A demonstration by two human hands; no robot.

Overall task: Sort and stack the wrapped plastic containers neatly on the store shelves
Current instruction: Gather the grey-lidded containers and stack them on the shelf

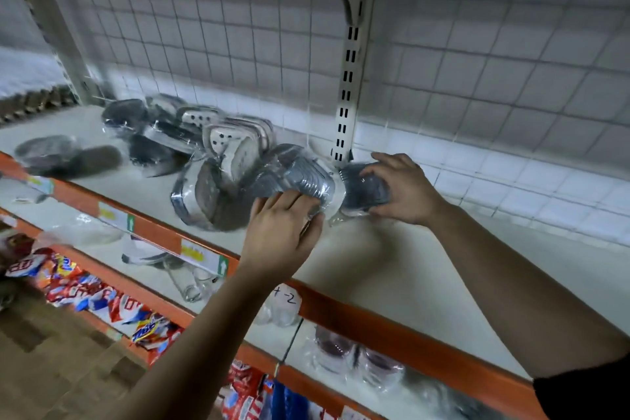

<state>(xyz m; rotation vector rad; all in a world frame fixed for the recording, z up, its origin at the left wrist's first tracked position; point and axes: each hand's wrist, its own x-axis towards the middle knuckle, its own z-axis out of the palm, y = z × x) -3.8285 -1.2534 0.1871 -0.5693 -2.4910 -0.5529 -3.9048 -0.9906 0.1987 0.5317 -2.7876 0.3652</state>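
A long wrapped stack of grey plastic containers (303, 174) lies on its side on the cream shelf (409, 266). My left hand (283, 232) grips its near end, fingers curled over the wrap. A second, shorter wrapped stack (361, 187) lies just to the right of it, and my right hand (405, 189) holds that one from the right side. Behind and to the left, several more wrapped packs (211, 143) of grey and white containers lie in a loose heap, some tipped on edge.
An orange shelf edge (392, 324) with price labels runs diagonally in front. A slotted upright (346, 92) and wire grid back panel stand behind the stacks. Dark round packs (47, 153) lie at the far left. Lower shelves hold clear containers and colourful snack packets (112, 303).
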